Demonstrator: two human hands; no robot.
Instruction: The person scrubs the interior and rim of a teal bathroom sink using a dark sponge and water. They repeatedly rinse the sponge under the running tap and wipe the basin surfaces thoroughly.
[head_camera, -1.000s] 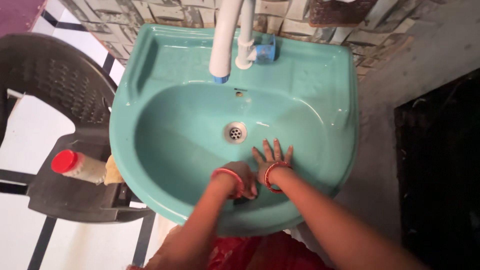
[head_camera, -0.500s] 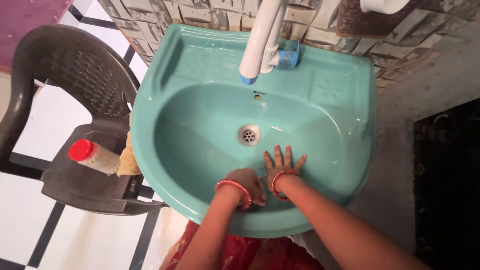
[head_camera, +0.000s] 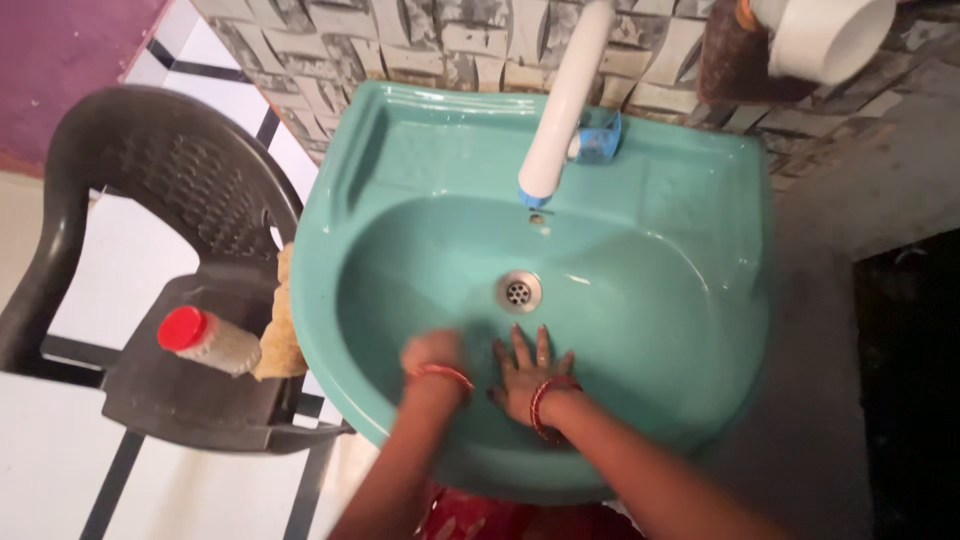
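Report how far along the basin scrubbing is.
Done: nothing can be called finished; the teal sink has no foam or clear clean patch. In hand: the left hand is blurred on the bowl's front slope, the right hand flat beside it. Left: the drain, back ledge and white tap are untouched.

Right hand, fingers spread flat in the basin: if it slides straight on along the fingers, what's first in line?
The right hand points up the basin towards the metal drain. Only bare teal sink surface lies between, so the drain likely comes first, then the back wall under the white tap. Depth is approximate.
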